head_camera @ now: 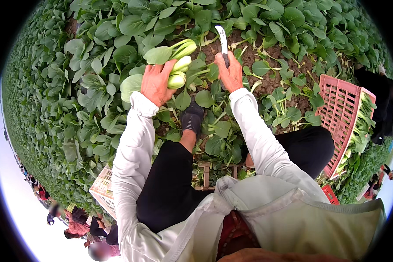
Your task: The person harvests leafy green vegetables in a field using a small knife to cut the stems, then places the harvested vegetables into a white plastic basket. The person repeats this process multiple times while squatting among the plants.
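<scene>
My left hand is closed around several heads of bok choy, their pale cut bases facing right and their broad green leaves trailing left. To its right, my right hand grips the dark handle of a knife, whose light blade points away from me, marked with dark specks. The blade is over brown soil, apart from the bok choy in my left hand. Beneath and between the hands, loose leaves and small plants lie around my dark shoe. Dense rows of growing bok choy stand beyond both hands.
A pink plastic crate filled with greens stands tilted in view at the right. A pale crate is at the lower left, beside my left sleeve. Part of a red crate shows lower right. Other people are at the lower left and far right.
</scene>
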Available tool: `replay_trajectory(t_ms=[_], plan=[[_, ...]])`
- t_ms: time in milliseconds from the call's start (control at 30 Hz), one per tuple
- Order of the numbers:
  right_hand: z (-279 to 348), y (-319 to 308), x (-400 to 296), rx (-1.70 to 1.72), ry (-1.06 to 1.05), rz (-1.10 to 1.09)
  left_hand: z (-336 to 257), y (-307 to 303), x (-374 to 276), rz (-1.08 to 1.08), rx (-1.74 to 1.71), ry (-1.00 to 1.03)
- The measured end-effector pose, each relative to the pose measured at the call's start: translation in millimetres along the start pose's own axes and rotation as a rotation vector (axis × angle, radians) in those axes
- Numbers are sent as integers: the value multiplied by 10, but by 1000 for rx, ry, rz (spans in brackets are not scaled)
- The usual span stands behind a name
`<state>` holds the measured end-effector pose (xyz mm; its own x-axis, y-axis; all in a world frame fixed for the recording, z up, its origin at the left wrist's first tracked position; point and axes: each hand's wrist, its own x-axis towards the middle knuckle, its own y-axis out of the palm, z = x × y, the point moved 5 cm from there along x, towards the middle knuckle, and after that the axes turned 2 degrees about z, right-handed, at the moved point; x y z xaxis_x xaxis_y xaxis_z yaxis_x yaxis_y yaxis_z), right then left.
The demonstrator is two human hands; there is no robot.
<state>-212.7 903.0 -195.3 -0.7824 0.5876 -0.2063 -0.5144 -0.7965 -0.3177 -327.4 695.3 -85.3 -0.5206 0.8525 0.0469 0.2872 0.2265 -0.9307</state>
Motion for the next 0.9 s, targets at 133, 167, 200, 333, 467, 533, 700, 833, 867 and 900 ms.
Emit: replay_trajectory(t_ms=[133, 167, 200, 333, 467, 533, 700, 833, 867, 900], plan=[[1190, -58, -299, 547, 17, 301, -477, -688, -527, 24, -598, -229], [1433, -23, -404, 582, 15, 433, -559, -811, -628, 73, -678, -256], [1621, 5, -480, 651, -10, 561, -668, -978, -669, 104, -676, -214], [2304, -243, -811, 570, -206, 395, -983, -1822, -1047, 34, -771, -104], [3481, -629, -1363, 464, -383, 299, -1610, -3148, -1521, -263, -821, -58], [3937, -421, -1854, 475, -441, 521, -1816, -3365, -1818, -330, -641, 22], [4559, 11, -2916, 661, -438, 875, -2188, -3605, -2667, -558, -874, 130], [4771, 136, -3399, 524, -492, 836, -1986, -3398, -2947, -570, -1248, 255], [4799, 220, -3457, 389, -484, 792, -1935, -3356, -3049, -606, -1294, 271], [4771, 583, -3113, 526, -547, 975, -1951, -3440, -3269, -639, -1316, 283]])
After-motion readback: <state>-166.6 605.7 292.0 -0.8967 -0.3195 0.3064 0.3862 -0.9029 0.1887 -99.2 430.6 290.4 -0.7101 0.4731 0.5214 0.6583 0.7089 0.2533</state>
